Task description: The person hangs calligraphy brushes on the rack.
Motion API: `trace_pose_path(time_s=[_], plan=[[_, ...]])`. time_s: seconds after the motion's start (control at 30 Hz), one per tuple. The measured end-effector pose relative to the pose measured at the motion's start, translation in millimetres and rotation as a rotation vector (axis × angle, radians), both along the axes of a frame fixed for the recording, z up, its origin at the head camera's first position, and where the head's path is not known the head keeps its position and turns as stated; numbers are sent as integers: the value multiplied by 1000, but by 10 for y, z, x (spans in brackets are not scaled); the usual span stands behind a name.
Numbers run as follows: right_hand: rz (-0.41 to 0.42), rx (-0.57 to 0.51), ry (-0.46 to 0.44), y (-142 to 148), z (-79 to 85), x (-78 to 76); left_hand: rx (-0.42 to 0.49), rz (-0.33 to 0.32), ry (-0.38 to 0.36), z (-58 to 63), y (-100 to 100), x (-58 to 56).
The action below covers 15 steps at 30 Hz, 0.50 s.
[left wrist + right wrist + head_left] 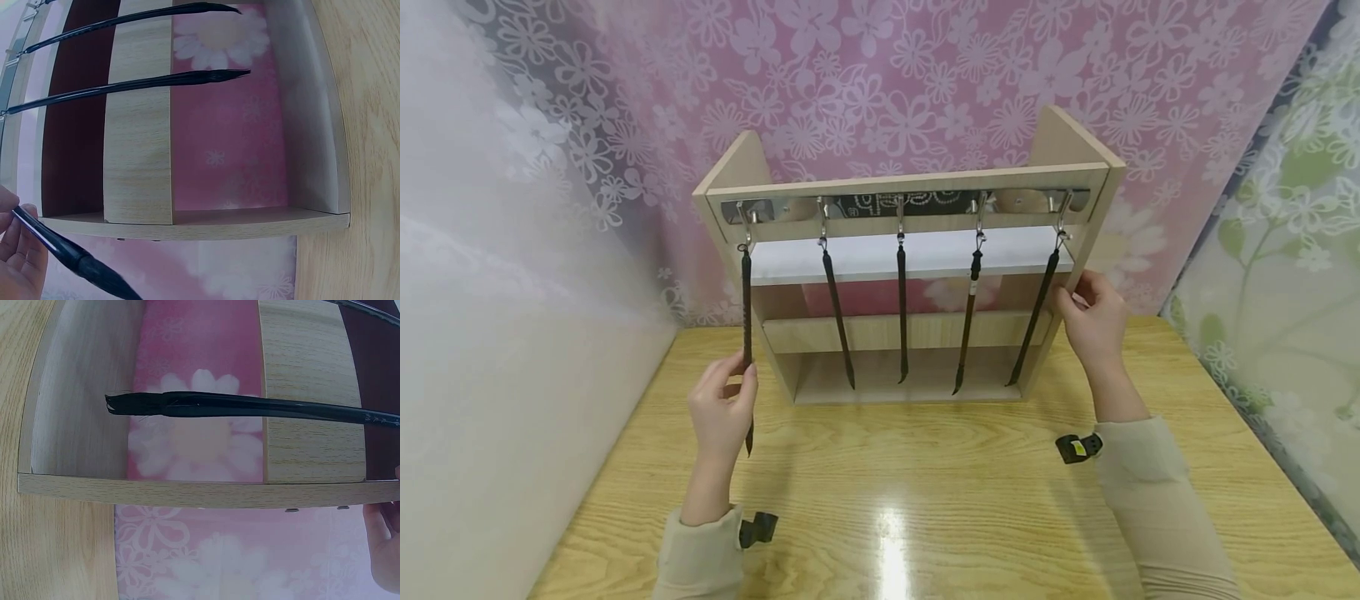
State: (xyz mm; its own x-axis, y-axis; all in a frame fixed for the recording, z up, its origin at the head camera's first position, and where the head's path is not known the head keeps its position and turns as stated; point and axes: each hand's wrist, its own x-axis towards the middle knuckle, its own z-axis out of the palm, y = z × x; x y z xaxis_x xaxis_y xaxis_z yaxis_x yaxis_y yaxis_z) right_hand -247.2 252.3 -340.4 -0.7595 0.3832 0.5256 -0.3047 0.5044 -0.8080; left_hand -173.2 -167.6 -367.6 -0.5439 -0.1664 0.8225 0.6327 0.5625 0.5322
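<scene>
Several dark writing brushes hang from metal hooks along the top of a wooden shelf [906, 332]. In the head view, my left hand [718, 415] pinches the leftmost brush [747, 300] partway down its handle. Its loop is on the hook [745, 218], and its tip points down in front of the table. The left wrist view shows the same brush's dark bristles [103, 275] beyond my fingers. My right hand [1099, 323] grips the edge of the shelf's right side panel [1047, 350], close to the rightmost brush [1034, 312], which hangs slightly slanted and untouched.
A reflective metal hook strip [782, 208] runs across the shelf's top board. Below it lie a white shelf board [865, 254] and a wooden crossbar [880, 333]. The shelf stands on a wood-grain table [850, 483] before a pink floral wall [880, 92].
</scene>
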Motion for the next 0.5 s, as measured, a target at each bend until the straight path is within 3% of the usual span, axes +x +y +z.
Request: trace_pose_path(time_s=[0.23,0.5], plan=[[-1,2,18,11,-30,-10,-16,4,-8,185,98,136],[-5,-8,13,-3,-8,-6,-29,7,-2,210,104,148]])
